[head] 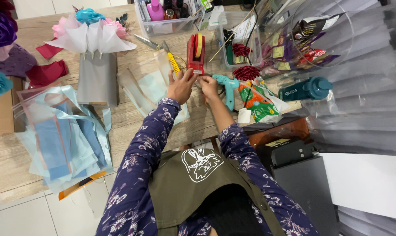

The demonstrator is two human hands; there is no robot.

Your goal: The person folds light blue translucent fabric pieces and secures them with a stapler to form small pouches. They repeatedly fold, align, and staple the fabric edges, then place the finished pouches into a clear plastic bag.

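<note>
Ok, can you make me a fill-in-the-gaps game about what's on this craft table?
1. Both hands, left hand and right hand, reach at the base of a red ____ dispenser.
2. The glue gun beside the right hand is coloured ____.
3. The scissors lie ____ the wooden table.

Missing words: tape; teal; on

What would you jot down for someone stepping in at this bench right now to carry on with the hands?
Left hand: at the base of the red tape dispenser, fingers bent; whether it grips tape is too small to tell.
Right hand: beside the left one, fingertips pinched just below the dispenser, next to the teal glue gun.
Nearby: yellow cutter, scissors, clear wrap sheets under the hands.
Done: a paper flower bouquet stands on the wooden table.
Left: light blue sheets lie stacked and unused.
</note>
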